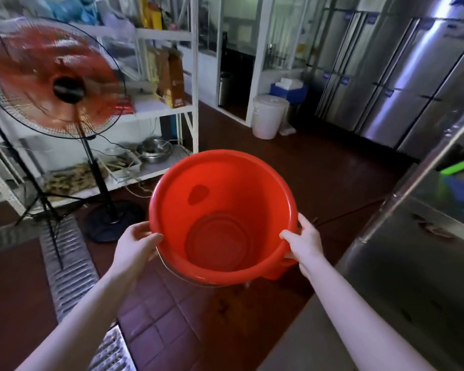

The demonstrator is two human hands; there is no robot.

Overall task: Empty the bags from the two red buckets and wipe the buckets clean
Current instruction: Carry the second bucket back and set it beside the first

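Here 2 hands' grip (135, 246) (304, 241) flanks red bucket (223, 210) rim.

The left hand (135, 246) and right hand (306, 243) are bare, as are both slender forearms (359, 303).

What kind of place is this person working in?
Probably a commercial kitchen's back room: tall stainless steel refrigerators stand on the right, a white shelf holds packaged goods, and a drain grate crosses the floor.

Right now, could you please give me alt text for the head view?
An empty red bucket is held by its rim, left hand and right hand on opposite sides, over a dark tiled floor; a red standing fan is at the left.
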